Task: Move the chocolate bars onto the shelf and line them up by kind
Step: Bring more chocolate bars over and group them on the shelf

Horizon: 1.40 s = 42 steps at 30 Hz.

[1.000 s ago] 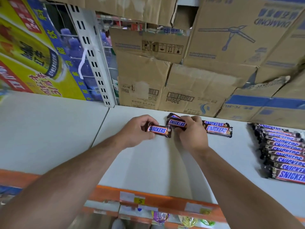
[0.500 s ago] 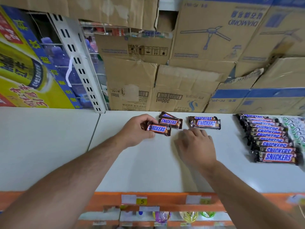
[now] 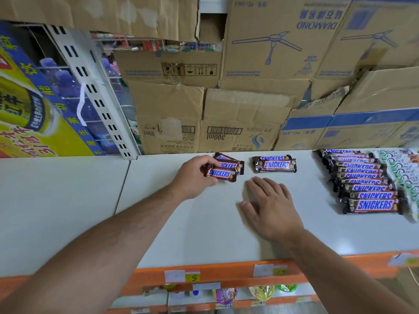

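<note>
Fingers, left hand (image 3: pixel 195 177): curled round the left end of a small Snickers bar (image 3: pixel 220 173), label up, bar low at the shelf surface. Grip unchanged from a second ago.

Fingers, right hand (image 3: pixel 271 207): straight, spread, holding nothing. Palm down over the white shelf (image 3: pixel 204 227); contact cannot be told. A second ago this hand pinched a bar at the small stack; it has since let go and drawn back toward the front edge.

Small stack (image 3: pixel 230 163): two more small bars, overlapped and slightly askew, just behind the held bar and touching it.

Medium pair (image 3: pixel 274 164): two bars, one behind the other, just right of the small stack and apart from it, now fully uncovered.

Long row (image 3: pixel 365 184): larger bars shingled front to back, well to the right, with green-and-white packets (image 3: pixel 402 175) beside them.

Backing: cardboard cartons (image 3: pixel 238 123). Front: orange price rail (image 3: pixel 226 276).

Assessment: the right hand's bar counts as placed, and three kinds lie in separate groups. Probably remaining: set the held bar square before its stack and straighten that stack.
</note>
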Each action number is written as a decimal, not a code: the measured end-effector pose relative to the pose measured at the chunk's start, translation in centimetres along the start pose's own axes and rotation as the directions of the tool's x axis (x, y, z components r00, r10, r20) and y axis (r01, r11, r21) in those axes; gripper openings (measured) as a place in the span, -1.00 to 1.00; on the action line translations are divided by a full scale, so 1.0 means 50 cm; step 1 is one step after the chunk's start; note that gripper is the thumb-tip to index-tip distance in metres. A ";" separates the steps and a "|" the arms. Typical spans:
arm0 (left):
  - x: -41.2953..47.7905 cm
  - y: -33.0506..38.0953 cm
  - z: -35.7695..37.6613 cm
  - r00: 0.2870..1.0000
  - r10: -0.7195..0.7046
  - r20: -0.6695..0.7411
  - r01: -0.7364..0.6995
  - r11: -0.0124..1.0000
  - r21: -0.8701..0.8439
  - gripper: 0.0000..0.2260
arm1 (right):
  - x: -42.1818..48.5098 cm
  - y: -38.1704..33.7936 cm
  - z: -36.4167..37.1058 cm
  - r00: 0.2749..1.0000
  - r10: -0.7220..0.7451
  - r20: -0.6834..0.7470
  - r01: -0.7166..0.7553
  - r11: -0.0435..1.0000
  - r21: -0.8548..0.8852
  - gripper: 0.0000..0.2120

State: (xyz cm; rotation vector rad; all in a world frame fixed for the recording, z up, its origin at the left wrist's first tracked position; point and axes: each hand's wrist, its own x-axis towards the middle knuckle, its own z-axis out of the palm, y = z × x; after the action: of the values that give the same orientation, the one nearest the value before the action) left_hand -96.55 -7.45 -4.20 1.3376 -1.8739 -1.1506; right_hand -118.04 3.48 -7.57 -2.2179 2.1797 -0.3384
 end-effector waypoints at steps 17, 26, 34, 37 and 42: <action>0.055 -0.013 0.059 0.987 0.061 -0.149 -0.010 0.946 0.323 -0.66 | 0.004 0.002 -0.004 0.999 -0.006 0.041 0.006 1.000 0.007 -0.40; 0.030 -0.003 0.073 0.973 0.041 -0.225 0.037 0.943 0.330 -0.49 | -0.001 0.001 -0.011 0.998 -0.018 0.065 0.018 1.000 0.001 -0.37; -0.065 -0.012 0.031 0.978 -0.096 -0.186 0.194 0.748 0.634 -0.45 | -0.002 -0.017 -0.026 0.995 -0.011 0.095 0.010 1.000 0.004 -0.44; -0.103 -0.024 -0.004 0.982 -0.134 -0.135 0.190 0.705 0.684 -0.47 | 0.002 -0.046 -0.045 0.993 0.015 0.113 -0.022 0.998 0.060 -0.52; -0.172 -0.044 -0.080 0.982 -0.143 -0.124 0.189 0.720 0.668 -0.46 | 0.000 -0.166 -0.066 0.997 -0.020 0.079 0.004 0.980 0.198 -0.60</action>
State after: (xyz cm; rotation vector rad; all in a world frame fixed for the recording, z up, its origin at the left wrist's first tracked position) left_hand -89.31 -0.98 -3.95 1.9365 -2.2677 -0.4630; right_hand -110.40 4.17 -3.02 -2.1018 1.9975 -0.4366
